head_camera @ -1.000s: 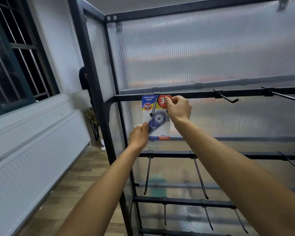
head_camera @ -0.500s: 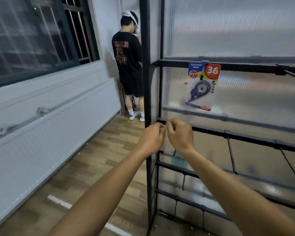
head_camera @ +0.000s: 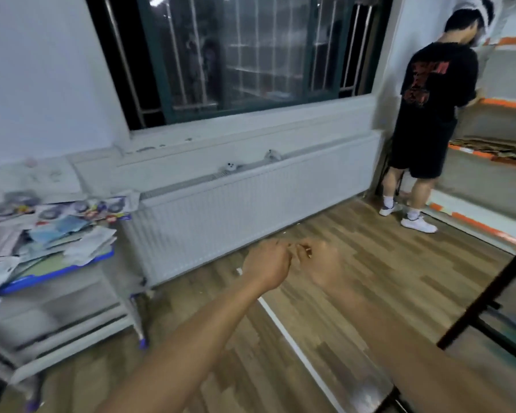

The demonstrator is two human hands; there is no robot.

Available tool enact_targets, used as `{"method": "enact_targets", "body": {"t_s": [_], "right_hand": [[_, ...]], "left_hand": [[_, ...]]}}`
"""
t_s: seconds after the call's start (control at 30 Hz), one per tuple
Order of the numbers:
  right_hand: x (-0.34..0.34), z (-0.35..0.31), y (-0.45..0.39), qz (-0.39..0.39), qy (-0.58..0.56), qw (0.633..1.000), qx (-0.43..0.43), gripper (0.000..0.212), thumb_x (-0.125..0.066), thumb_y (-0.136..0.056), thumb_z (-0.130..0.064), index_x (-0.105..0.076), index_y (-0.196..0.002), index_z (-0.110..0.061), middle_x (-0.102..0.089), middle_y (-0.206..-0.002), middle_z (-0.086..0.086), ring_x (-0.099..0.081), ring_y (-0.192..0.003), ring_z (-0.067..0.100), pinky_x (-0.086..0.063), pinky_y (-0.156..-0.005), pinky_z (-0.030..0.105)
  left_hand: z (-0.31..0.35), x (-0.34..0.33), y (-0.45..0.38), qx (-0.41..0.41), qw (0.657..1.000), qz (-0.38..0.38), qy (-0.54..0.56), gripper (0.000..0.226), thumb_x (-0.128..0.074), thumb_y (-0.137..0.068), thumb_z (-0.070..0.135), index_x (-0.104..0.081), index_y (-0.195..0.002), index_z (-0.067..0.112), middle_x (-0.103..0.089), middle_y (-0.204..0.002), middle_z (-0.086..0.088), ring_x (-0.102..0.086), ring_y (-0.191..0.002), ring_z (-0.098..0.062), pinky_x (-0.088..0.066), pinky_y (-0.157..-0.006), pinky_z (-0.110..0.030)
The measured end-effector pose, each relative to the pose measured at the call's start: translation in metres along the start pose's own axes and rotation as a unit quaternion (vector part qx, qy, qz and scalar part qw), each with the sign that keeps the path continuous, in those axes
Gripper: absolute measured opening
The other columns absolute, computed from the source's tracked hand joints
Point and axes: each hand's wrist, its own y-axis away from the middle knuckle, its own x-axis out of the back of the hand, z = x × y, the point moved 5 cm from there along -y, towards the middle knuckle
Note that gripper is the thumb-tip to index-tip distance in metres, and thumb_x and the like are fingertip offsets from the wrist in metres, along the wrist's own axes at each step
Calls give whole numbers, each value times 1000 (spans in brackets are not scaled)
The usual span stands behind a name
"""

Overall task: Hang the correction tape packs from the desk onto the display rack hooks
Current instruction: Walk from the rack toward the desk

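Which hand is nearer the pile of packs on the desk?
Left. The left hand is the one towards the pile of packs; the right hand, touching it, lies on its far side.

right hand (head_camera: 320, 265) blurred, desk (head_camera: 57, 272) cut off

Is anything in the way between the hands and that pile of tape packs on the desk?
Nothing visible: only bare wood floor lies between the left hand, the right hand and the packs on the desk.

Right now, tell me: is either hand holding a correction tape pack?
No. The left hand and right hand hang together over the wooden floor with nothing in them, while the packs lie heaped on the desk.
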Motion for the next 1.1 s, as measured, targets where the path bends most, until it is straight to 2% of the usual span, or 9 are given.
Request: {"method": "enact_targets", "body": {"t_s": [0.13, 0.3, 0.47, 0.6, 0.73, 0.9, 1.1], "right_hand": [[-109, -77, -23, -72, 21, 996, 39, 21, -49, -93, -14, -69, -97, -9, -70, -92, 3, -62, -83, 19, -37, -64, 23], [-221, -159, -37, -145, 11, 987, 71, 23, -47, -96, -21, -66, -106, -12, -69, -104, 1, -62, -94, 17, -48, -79, 28], [-317, -219, -58, -207, -9, 974, 92, 22, -49, -97, -24, -65, -106, -12, -68, -106, 4, -62, -96, 19, -50, -84, 31], [-394, -263, -86, -238, 0, 966, 100, 18, -49, -96, -22, -65, -101, -13, -68, -106, 4, -59, -91, 18, -42, -74, 24], [-471, -310, -121, -280, 24, 952, 125, 23, -46, -97, -23, -65, -98, -11, -69, -104, 6, -61, -96, 24, -38, -69, 26], [-558, -370, -147, -332, 16, 930, 156, 21, -50, -96, -23, -66, -102, -9, -68, -109, 8, -60, -102, 25, -43, -80, 30], [-663, -446, -158, -395, -2, 905, 157, 20, -51, -94, -20, -63, -108, -11, -65, -113, 5, -58, -107, 22, -43, -85, 29]], "left_hand": [[-130, 31, 47, 110, 993, 12, -33, 32, -37, -99, 21, -52, -125, 10, -57, -118, -11, -53, -108, -30, -45, -86, -40], [-261, 63, 102, 233, 971, 15, -44, 38, -39, -100, 27, -45, -135, 12, -53, -130, -12, -49, -118, -31, -42, -93, -39], [-360, 84, 142, 324, 945, 27, -34, 37, -40, -100, 34, -45, -132, 15, -53, -131, -10, -49, -119, -29, -44, -93, -40], [-436, 94, 161, 381, 923, 20, -46, 39, -42, -100, 33, -44, -135, 15, -51, -134, -10, -47, -122, -28, -42, -96, -40], [-518, 109, 171, 442, 896, 8, -48, 41, -42, -100, 35, -41, -136, 16, -49, -134, -9, -45, -123, -29, -42, -96, -40], [-606, 125, 196, 517, 856, 0, -27, 42, -42, -100, 35, -40, -138, 17, -44, -138, -9, -42, -126, -29, -41, -98, -41], [-720, 150, 243, 603, 798, 10, -1, 44, -44, -99, 35, -40, -137, 14, -44, -136, -10, -41, -125, -29, -41, -98, -40]]}}
